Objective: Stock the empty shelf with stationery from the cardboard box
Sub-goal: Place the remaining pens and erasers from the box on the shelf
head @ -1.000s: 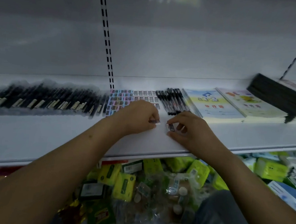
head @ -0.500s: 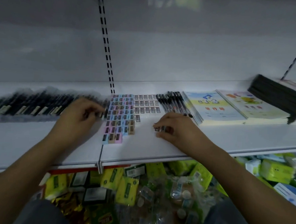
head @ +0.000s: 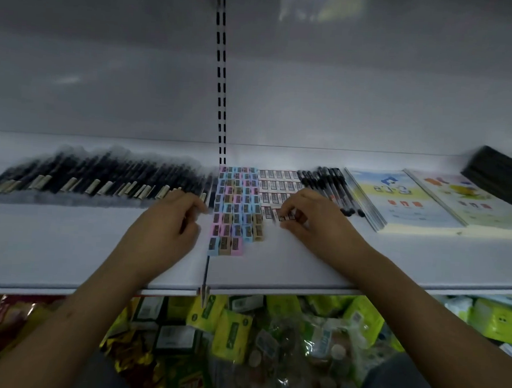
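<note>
The white shelf (head: pixel 66 242) carries a long row of packaged black pens (head: pixel 100 178) on the left. Beside them lie a block of pastel sharpeners (head: pixel 236 204), rows of small white erasers (head: pixel 274 186) and loose black pens (head: pixel 327 183). My right hand (head: pixel 316 224) pinches a white eraser (head: pixel 284 217) at the front of the eraser rows. My left hand (head: pixel 168 227) lies with curled fingers at the right end of the packaged pen row. A dark sliver shows under its fingers, and whether it holds anything is unclear. The cardboard box is out of view.
Two colourful workbooks (head: pixel 398 199) and a black stack (head: pixel 501 179) lie at the right of the shelf. A slotted upright (head: pixel 220 101) runs up the back wall. Below the shelf edge sit green packets (head: pixel 231 333) and a clear bag of small items (head: pixel 314 347).
My left hand has moved left, from the erasers to the end of the pen row. My right hand has moved further back with its eraser, up to the front of the eraser rows.
</note>
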`<move>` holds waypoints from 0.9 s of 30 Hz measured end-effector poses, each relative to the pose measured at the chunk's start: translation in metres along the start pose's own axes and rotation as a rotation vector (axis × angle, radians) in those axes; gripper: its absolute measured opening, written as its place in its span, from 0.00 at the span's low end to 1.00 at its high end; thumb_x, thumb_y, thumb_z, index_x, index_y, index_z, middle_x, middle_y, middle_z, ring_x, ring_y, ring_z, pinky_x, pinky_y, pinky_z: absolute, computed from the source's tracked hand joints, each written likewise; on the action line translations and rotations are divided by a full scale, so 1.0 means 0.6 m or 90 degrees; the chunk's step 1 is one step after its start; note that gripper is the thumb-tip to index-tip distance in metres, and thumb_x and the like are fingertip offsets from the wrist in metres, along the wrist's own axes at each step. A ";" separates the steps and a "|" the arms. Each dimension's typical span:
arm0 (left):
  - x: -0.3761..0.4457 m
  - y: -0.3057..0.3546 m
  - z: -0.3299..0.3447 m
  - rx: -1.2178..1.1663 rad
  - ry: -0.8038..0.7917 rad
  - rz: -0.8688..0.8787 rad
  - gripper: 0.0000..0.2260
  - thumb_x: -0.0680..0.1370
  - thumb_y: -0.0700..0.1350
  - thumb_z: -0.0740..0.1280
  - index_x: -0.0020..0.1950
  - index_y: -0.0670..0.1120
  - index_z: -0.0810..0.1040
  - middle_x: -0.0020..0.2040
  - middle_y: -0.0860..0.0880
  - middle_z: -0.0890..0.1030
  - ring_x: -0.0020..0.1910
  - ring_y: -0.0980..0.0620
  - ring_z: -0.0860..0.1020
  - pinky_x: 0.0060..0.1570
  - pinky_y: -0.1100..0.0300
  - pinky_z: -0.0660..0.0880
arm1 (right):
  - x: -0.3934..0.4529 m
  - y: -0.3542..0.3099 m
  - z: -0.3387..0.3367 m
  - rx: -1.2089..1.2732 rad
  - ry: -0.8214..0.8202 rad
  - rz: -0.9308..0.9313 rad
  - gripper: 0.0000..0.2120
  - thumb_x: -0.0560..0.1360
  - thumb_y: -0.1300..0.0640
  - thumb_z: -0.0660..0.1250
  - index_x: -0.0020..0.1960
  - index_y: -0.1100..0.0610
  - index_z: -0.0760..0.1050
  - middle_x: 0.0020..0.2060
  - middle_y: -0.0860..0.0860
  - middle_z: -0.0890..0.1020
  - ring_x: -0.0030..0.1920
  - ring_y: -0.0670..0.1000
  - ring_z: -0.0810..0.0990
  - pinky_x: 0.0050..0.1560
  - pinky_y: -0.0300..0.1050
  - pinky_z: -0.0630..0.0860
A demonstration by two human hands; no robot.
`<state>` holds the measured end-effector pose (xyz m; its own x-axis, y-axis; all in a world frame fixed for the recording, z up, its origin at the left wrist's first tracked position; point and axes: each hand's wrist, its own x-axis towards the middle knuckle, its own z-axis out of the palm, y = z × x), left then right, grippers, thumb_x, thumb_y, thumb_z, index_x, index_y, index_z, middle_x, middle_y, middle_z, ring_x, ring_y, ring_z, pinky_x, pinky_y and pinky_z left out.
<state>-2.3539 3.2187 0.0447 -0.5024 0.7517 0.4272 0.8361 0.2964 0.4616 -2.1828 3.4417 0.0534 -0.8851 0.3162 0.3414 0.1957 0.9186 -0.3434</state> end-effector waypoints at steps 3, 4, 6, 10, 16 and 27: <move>0.001 -0.004 0.001 -0.009 -0.010 0.009 0.09 0.79 0.40 0.65 0.55 0.53 0.77 0.45 0.57 0.73 0.37 0.58 0.74 0.32 0.63 0.66 | 0.008 -0.003 0.006 -0.006 0.014 0.012 0.04 0.77 0.55 0.69 0.52 0.51 0.78 0.48 0.46 0.74 0.44 0.45 0.76 0.43 0.29 0.66; 0.001 -0.004 0.002 -0.014 -0.010 0.010 0.09 0.79 0.40 0.65 0.55 0.53 0.77 0.45 0.57 0.73 0.37 0.57 0.74 0.32 0.63 0.66 | 0.008 -0.003 0.008 -0.010 0.019 0.019 0.05 0.77 0.54 0.69 0.52 0.52 0.78 0.48 0.45 0.74 0.44 0.44 0.75 0.43 0.28 0.66; 0.000 -0.006 0.003 -0.031 -0.008 0.007 0.08 0.80 0.42 0.64 0.54 0.54 0.76 0.44 0.57 0.73 0.36 0.56 0.74 0.32 0.63 0.67 | 0.006 -0.001 0.012 -0.010 0.028 0.030 0.07 0.77 0.54 0.69 0.54 0.53 0.78 0.49 0.45 0.73 0.43 0.41 0.73 0.42 0.25 0.66; 0.001 -0.001 -0.004 -0.098 0.001 -0.010 0.06 0.81 0.45 0.63 0.53 0.57 0.77 0.43 0.56 0.75 0.37 0.56 0.75 0.34 0.63 0.71 | -0.007 -0.006 0.010 -0.012 0.070 0.032 0.16 0.76 0.49 0.69 0.61 0.53 0.74 0.55 0.46 0.71 0.47 0.41 0.72 0.50 0.31 0.66; -0.019 0.013 -0.014 -0.151 -0.052 0.027 0.09 0.76 0.53 0.70 0.54 0.58 0.77 0.45 0.57 0.76 0.42 0.54 0.76 0.37 0.66 0.73 | -0.038 -0.071 0.015 0.084 0.100 -0.100 0.09 0.75 0.49 0.70 0.52 0.50 0.75 0.42 0.39 0.72 0.42 0.40 0.73 0.44 0.29 0.69; -0.027 0.016 -0.006 -0.087 -0.095 0.103 0.11 0.72 0.54 0.74 0.46 0.56 0.73 0.40 0.57 0.74 0.40 0.53 0.74 0.37 0.63 0.72 | -0.033 -0.100 0.044 0.079 0.005 -0.100 0.10 0.75 0.48 0.71 0.44 0.49 0.71 0.38 0.41 0.72 0.41 0.42 0.72 0.38 0.32 0.66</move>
<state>-2.3385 3.2072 0.0447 -0.3180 0.8642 0.3900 0.8606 0.0905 0.5011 -2.1880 3.3742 0.0443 -0.8974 0.1729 0.4060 0.0009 0.9207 -0.3902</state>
